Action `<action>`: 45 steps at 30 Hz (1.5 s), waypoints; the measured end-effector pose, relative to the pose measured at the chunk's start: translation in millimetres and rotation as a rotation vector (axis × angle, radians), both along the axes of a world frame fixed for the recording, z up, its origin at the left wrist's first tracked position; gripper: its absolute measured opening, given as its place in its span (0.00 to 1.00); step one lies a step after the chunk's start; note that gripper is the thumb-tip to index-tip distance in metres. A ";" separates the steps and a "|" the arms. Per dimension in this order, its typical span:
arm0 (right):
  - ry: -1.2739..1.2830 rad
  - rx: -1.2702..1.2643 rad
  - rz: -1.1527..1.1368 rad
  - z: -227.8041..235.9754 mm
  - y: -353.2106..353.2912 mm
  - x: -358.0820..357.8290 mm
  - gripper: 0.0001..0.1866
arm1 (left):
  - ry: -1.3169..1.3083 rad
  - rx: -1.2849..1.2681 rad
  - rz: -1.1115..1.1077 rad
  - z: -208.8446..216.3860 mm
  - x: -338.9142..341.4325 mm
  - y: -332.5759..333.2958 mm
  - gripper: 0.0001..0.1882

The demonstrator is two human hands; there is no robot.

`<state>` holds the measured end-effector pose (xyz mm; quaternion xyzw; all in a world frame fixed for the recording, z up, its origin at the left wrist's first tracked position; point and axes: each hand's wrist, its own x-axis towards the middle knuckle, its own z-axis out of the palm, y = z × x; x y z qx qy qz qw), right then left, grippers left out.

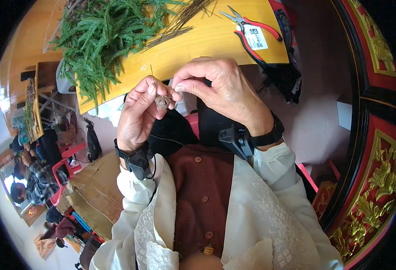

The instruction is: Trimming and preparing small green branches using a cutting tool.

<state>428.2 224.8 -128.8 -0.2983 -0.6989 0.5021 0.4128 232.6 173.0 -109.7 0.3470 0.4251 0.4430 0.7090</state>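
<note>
Fingers (145, 100) of the left hand (137, 114) pinch a small, rounded brown cone (163, 103); right hand (220, 87) apparently grasps thin dark wire (172, 90); steady, even tension should help.

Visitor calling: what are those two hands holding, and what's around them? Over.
Left hand pinches brown cone-like piece. Right hand pinched shut close beside; anything in it too fine to tell. Green sprigs, red-handled pliers beyond, on yellow table.
</note>
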 end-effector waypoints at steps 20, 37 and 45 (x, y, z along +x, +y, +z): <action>0.084 -0.361 -0.072 27.9 -11.3 -35.0 0.13 | -0.169 0.006 0.216 17.4 -5.6 -0.7 0.12; 0.321 -0.603 -0.072 42.2 5.5 -30.9 0.10 | -0.108 0.075 0.114 26.4 -1.2 13.5 0.13; 0.215 -0.620 -0.087 38.9 3.1 -30.8 0.11 | -0.032 0.072 0.027 30.0 -8.5 9.7 0.10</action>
